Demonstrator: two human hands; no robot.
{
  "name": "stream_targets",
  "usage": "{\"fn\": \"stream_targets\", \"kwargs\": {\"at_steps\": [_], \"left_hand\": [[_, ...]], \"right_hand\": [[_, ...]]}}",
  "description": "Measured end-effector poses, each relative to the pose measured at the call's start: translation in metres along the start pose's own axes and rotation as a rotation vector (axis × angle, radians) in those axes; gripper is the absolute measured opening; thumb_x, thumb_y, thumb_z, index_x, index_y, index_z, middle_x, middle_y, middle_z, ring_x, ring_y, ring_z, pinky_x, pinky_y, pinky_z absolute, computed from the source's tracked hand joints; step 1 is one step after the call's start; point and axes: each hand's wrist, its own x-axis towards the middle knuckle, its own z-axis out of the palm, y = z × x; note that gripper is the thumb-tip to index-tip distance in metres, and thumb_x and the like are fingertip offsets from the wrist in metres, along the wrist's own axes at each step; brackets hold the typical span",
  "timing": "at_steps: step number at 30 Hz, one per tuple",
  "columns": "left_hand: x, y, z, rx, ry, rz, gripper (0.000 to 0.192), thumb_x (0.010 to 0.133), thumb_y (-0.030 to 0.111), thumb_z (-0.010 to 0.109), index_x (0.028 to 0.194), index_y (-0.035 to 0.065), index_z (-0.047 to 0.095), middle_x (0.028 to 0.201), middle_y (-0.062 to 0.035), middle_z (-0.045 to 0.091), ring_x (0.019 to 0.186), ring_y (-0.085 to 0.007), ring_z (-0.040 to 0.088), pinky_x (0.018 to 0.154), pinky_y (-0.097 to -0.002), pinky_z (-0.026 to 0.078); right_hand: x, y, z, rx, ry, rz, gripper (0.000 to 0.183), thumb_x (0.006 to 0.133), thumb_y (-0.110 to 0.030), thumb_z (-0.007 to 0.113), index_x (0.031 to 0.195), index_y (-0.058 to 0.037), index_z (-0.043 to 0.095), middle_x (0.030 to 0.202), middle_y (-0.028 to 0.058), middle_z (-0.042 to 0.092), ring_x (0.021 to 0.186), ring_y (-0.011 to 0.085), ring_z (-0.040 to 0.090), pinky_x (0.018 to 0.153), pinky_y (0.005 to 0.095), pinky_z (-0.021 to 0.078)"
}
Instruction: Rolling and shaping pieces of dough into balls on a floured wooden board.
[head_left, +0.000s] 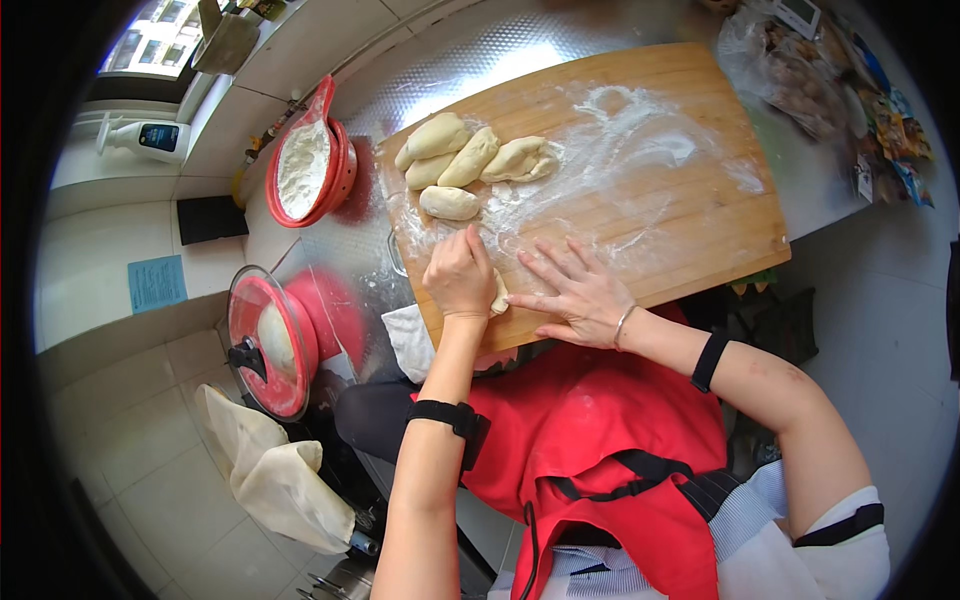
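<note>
My left hand is curled into a fist over a small piece of dough near the board's lower left corner; the fist hides most of this piece. Just to the right, my right hand lies palm down with its fingers spread, one fingertip at or beside the dough's edge. Both rest over a floured wooden board. Beyond my left hand, several oval dough pieces lie grouped together, one of them a separate-looking short roll nearest the fist. Loose flour streaks the board.
Left of the board stand a red bowl of flour and a red bowl with dough under a glass lid. A white cloth lies by the board's left corner. Plastic bags and packets lie on the counter at upper right.
</note>
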Motion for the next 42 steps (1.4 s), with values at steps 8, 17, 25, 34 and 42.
{"fn": "stream_targets", "kwargs": {"at_steps": [8, 17, 25, 34, 42], "left_hand": [[0.004, 0.000, -0.028, -0.289, -0.489, -0.425, 0.054, 0.098, 0.030, 0.044, 0.055, 0.0016, 0.058, 0.053, -0.0164, 0.056, 0.058, -0.0345, 0.061, 0.055, -0.0441, 0.043], [-0.040, 0.012, -0.020, 0.067, -0.233, -0.076, 0.043, 0.094, 0.026, 0.050, 0.057, 0.0069, 0.059, 0.055, -0.0134, 0.059, 0.049, -0.0320, 0.058, 0.049, -0.0443, 0.044], [0.008, -0.005, 0.001, 0.021, 0.022, -0.005, 0.036, 0.095, 0.026, 0.052, 0.065, 0.0067, 0.060, 0.061, -0.0123, 0.059, 0.059, -0.0308, 0.061, 0.052, -0.0427, 0.046], [-0.067, 0.007, -0.038, -0.088, -0.084, 0.111, 0.030, 0.088, 0.019, 0.058, 0.059, 0.0114, 0.054, 0.057, -0.0073, 0.051, 0.053, -0.0268, 0.052, 0.052, -0.0404, 0.040], [-0.039, 0.006, -0.021, 0.061, -0.161, 0.022, 0.033, 0.089, 0.022, 0.057, 0.059, 0.0111, 0.054, 0.055, -0.0070, 0.053, 0.051, -0.0265, 0.055, 0.050, -0.0407, 0.044]], "right_hand": [[0.000, 0.003, 0.008, 0.003, 0.026, 0.005, 0.055, 0.085, -0.054, 0.056, 0.137, -0.0403, 0.045, 0.155, 0.0109, 0.024, 0.143, 0.0334, 0.021, 0.114, 0.0560, 0.0165], [0.001, 0.002, 0.002, 0.001, -0.024, 0.001, 0.057, 0.084, -0.055, 0.057, 0.137, -0.0369, 0.047, 0.155, 0.0106, 0.023, 0.143, 0.0329, 0.020, 0.115, 0.0554, 0.0137], [0.003, 0.000, 0.000, 0.003, -0.004, 0.002, 0.057, 0.085, -0.053, 0.057, 0.137, -0.0368, 0.045, 0.155, 0.0094, 0.025, 0.143, 0.0323, 0.021, 0.115, 0.0550, 0.0141], [0.001, 0.003, -0.004, 0.046, -0.052, 0.057, 0.083, 0.081, -0.055, 0.059, 0.143, -0.0034, 0.036, 0.155, 0.0116, 0.026, 0.144, 0.0271, 0.020, 0.118, 0.0486, 0.0101], [0.002, 0.002, -0.010, 0.055, -0.095, 0.082, 0.081, 0.082, -0.051, 0.057, 0.145, -0.0057, 0.035, 0.155, 0.0122, 0.026, 0.145, 0.0277, 0.019, 0.117, 0.0492, 0.0103]]}}
